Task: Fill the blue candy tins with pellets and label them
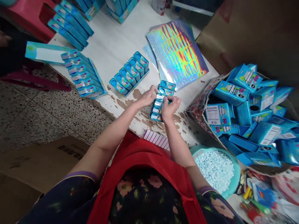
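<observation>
A row of small blue candy boxes stands on the table in front of me, with silver stickers across several tops. My left hand is closed, its thumb and forefinger pinched at the left side of one box near the far end. From the right, my right hand presses its thumb against the same box's top by a shiny silver sticker, fingers curled. Whether either hand pinches the sticker itself is hidden. A sheet of label strips lies at the table edge near my apron.
Left of my hands stands another row of blue boxes, with a filled display tray beyond. Holographic sheets lie ahead. At right are a carton heaped with blue packs and a turquoise basin of pale candies.
</observation>
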A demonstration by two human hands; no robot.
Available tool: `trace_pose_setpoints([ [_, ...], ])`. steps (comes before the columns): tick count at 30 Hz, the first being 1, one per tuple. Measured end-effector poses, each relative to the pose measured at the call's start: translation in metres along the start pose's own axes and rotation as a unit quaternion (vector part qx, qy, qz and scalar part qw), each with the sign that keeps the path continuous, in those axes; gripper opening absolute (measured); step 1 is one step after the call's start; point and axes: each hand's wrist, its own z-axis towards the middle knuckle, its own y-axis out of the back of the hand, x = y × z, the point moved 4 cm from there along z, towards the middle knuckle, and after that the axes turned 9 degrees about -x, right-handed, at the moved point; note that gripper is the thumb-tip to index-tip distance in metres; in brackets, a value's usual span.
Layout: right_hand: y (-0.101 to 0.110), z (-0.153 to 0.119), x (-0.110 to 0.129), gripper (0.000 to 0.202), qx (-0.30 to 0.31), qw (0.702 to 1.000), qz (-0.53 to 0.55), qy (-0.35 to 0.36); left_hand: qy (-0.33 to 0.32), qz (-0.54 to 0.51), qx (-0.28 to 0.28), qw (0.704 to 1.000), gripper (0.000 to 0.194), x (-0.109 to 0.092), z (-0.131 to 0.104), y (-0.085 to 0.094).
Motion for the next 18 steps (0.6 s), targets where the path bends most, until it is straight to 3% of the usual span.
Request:
trace_pose_setpoints([
  [4, -0.002, 0.002, -0.019, 0.027, 0.029, 0.994, 0.035, -0.096, 0.093, 0.018, -0.034, 0.995, 0.023, 0.03, -0.011, -0.012],
  [6, -0.002, 0.002, -0.027, 0.039, 0.045, 0.989, 0.065, -0.124, 0.131, 0.033, -0.086, 0.987, 0.026, 0.039, -0.021, -0.012],
  [9, -0.005, 0.004, -0.03, 0.047, 0.051, 0.989, 0.079, -0.116, 0.106, -0.022, -0.158, 0.982, 0.038, 0.035, -0.034, -0.013],
  [12, -0.008, 0.01, -0.03, 0.037, 0.056, 0.99, 0.075, -0.109, 0.053, -0.046, -0.075, 0.995, 0.05, 0.024, -0.045, -0.022],
  [14, -0.003, 0.01, -0.031, 0.034, 0.072, 0.985, 0.103, -0.117, 0.073, -0.001, -0.033, 0.997, 0.051, 0.026, -0.058, -0.022],
  [16, 0.016, 0.003, -0.036, 0.039, 0.08, 0.981, 0.133, -0.115, 0.105, 0.041, -0.047, 0.992, 0.05, 0.033, -0.077, -0.015],
  [18, 0.049, -0.015, -0.046, 0.043, 0.082, 0.983, 0.132, -0.094, 0.131, 0.024, -0.041, 0.99, 0.049, 0.043, -0.103, -0.013],
])
